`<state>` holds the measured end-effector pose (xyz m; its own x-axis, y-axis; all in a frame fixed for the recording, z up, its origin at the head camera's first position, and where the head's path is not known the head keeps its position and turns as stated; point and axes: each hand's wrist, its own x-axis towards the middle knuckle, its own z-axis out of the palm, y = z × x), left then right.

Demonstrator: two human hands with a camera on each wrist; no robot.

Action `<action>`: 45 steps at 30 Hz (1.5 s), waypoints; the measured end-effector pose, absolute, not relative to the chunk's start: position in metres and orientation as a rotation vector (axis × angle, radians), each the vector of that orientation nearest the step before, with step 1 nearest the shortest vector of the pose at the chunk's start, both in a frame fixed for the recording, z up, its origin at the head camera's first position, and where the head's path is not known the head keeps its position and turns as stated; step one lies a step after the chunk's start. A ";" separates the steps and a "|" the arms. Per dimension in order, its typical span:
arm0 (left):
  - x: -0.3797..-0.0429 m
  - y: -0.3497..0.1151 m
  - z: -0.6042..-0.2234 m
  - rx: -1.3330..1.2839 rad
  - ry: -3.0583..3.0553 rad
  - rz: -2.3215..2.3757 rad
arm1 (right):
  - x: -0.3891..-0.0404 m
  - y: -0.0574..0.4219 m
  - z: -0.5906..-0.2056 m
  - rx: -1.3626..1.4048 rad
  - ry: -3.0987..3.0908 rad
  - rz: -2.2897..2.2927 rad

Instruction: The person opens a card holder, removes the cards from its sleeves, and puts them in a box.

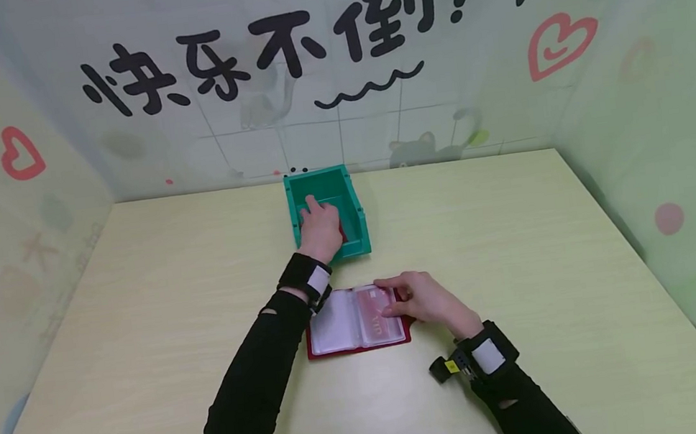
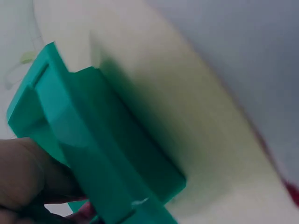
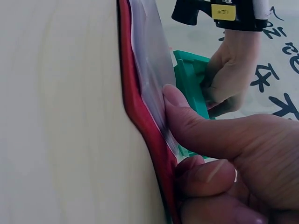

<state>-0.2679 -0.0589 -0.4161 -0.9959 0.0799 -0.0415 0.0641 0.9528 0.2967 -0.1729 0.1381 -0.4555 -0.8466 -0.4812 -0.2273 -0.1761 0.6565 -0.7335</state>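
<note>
An open card holder (image 1: 335, 323) with a red cover and clear plastic sleeves lies on the table. A reddish card (image 1: 375, 315) sits in its right-hand sleeve. My right hand (image 1: 425, 299) grips the holder's right edge; in the right wrist view the thumb (image 3: 187, 123) presses on the plastic sleeve (image 3: 152, 70) and curled fingers bear against the red cover (image 3: 140, 107). Farther back, my left hand (image 1: 321, 231) reaches into a green bin (image 1: 358, 223). Something red (image 1: 342, 231) shows beside that hand inside the bin; whether the fingers hold it is hidden.
The pale wooden table (image 1: 168, 290) extends on both sides of the holder and bin. Behind stands a printed backdrop (image 1: 337, 124) with dark lettering, touching the table's back edge. Side panels (image 1: 675, 169) enclose the left and right.
</note>
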 end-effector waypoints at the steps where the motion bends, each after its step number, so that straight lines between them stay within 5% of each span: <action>1: -0.268 -0.058 -0.418 0.118 3.060 0.408 | -0.173 0.138 -0.455 -0.515 2.470 -1.032; 12: -0.246 -0.056 -0.419 0.293 3.178 0.389 | -0.172 0.135 -0.455 -0.451 2.474 -1.078; 27: -0.169 -0.075 -0.432 0.372 2.715 1.153 | -0.172 0.132 -0.457 -0.380 2.514 -1.086; 45: -0.160 -0.097 -0.446 0.289 2.618 1.294 | -0.173 0.139 -0.456 -0.425 2.467 -1.127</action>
